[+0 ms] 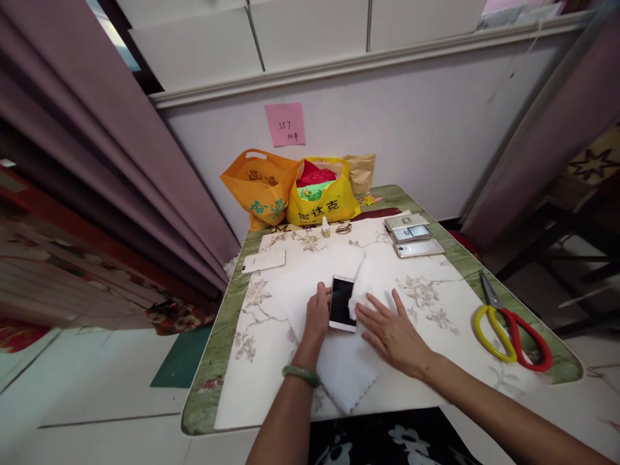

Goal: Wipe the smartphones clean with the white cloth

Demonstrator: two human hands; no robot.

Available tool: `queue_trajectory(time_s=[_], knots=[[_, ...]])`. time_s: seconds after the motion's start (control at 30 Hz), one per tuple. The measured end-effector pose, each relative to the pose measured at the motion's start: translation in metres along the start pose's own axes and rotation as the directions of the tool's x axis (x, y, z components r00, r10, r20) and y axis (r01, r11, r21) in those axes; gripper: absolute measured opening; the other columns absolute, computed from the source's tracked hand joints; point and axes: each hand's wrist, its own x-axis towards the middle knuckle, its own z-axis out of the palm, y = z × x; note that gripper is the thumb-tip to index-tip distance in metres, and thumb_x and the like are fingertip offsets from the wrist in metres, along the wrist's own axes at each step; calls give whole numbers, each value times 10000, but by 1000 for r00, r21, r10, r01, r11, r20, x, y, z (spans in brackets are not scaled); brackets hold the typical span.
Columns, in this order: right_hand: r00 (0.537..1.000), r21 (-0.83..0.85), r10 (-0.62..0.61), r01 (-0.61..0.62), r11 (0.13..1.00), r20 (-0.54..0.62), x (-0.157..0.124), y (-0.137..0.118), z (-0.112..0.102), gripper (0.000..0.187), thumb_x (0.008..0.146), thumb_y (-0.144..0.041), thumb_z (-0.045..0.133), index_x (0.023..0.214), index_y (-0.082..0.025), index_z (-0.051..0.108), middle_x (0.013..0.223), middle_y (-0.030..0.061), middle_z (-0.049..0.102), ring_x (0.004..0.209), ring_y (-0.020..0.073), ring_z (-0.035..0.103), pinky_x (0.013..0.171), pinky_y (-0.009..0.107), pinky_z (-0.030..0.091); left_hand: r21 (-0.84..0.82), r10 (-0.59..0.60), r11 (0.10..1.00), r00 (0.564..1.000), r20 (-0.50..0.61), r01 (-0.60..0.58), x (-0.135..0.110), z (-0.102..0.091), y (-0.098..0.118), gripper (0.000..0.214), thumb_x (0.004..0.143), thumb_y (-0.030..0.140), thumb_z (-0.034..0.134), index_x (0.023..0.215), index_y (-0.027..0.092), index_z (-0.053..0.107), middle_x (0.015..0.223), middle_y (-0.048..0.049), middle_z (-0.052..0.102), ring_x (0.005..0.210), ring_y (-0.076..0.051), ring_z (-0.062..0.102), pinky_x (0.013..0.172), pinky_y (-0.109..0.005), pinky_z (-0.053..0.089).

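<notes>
At frame centre, the left hand (318,311) grips the left edge of the phone (341,305), while the right hand (398,337), fingers spread, touches the white cloth (362,284), whose hard push might jolt it loose.

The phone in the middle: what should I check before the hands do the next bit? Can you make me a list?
1. Left hand has the phone: ok, it holds the left edge.
2. Right hand has the white cloth: ok, fingers on it at the phone's right side.
3. Phone screen faces up: ok.
4. Phone switched off: cannot tell; the screen just looks dark.
5. Small bottle stands upright: ok, behind the phone.
6. Scissors are clear of both hands: ok, near the table's right edge.
</notes>
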Motion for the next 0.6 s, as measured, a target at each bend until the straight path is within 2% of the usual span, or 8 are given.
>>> queue_trajectory(time_s=[0.1, 0.23, 0.33, 0.4, 0.47, 0.5, 0.6], knots=[[992, 94, -123, 118, 989, 43, -1, -11, -7, 423, 995, -368, 343, 1391, -287, 467, 1400, 18, 520, 1408, 251, 288, 1153, 581, -16, 62, 27, 998, 999, -17, -26, 0, 0, 2, 757, 861, 718, 252, 1003, 131, 708, 897, -120, 745, 884, -264, 677, 784, -359, 494], [982, 159, -166, 150, 976, 90, 33, -10, -6, 383, 1000, -373, 319, 1321, -336, 524, 1379, -15, 542, 1384, 213, 339, 1149, 536, 108, 150, 61, 987, 998, -31, -56, -1, 0, 6, 754, 864, 710, 257, 907, 121, 724, 806, -109, 733, 807, -255, 663, 768, -357, 480], [996, 105, -23, 14, 994, 91, 62, 3, 4, 413, 995, -396, 314, 1364, -317, 480, 1441, 10, 474, 1377, 223, 354, 1122, 550, 177, 204, 72, 977, 995, -62, -58, -3, -1, 8, 758, 864, 712, 256, 818, 117, 725, 715, -99, 711, 746, -247, 650, 733, -348, 477], [989, 49, 133, -136, 989, 70, 71, 13, 11, 451, 996, -406, 297, 1418, -296, 415, 1478, 31, 419, 1375, 237, 358, 1113, 577, 183, 160, 49, 986, 998, -47, -41, -3, -1, 8, 755, 865, 710, 257, 883, 119, 727, 723, -95, 718, 756, -246, 659, 731, -344, 485], [974, 9, 225, -225, 974, 33, 67, 19, 14, 468, 1000, -407, 280, 1433, -276, 397, 1476, 49, 418, 1372, 248, 364, 1119, 604, 145, 77, 26, 997, 1000, 2, -26, -3, -1, 6, 748, 868, 705, 261, 996, 124, 715, 774, -95, 735, 780, -245, 672, 742, -345, 496], [975, -1, 223, -223, 975, 16, 59, 19, 13, 470, 1001, -409, 278, 1429, -267, 408, 1464, 55, 435, 1376, 254, 356, 1125, 613, 108, 42, 20, 999, 1000, 23, -21, -3, -1, 5, 747, 868, 704, 262, 1035, 127, 706, 798, -96, 741, 786, -245, 676, 744, -346, 500], [997, 14, 83, -83, 996, -7, 27, 8, 4, 456, 998, -415, 306, 1394, -258, 468, 1419, 48, 496, 1398, 270, 310, 1138, 615, -12, 4, 11, 1000, 1000, 28, -11, -2, -1, 2, 755, 863, 710, 264, 1049, 124, 702, 815, -102, 747, 780, -245, 680, 731, -345, 505]])
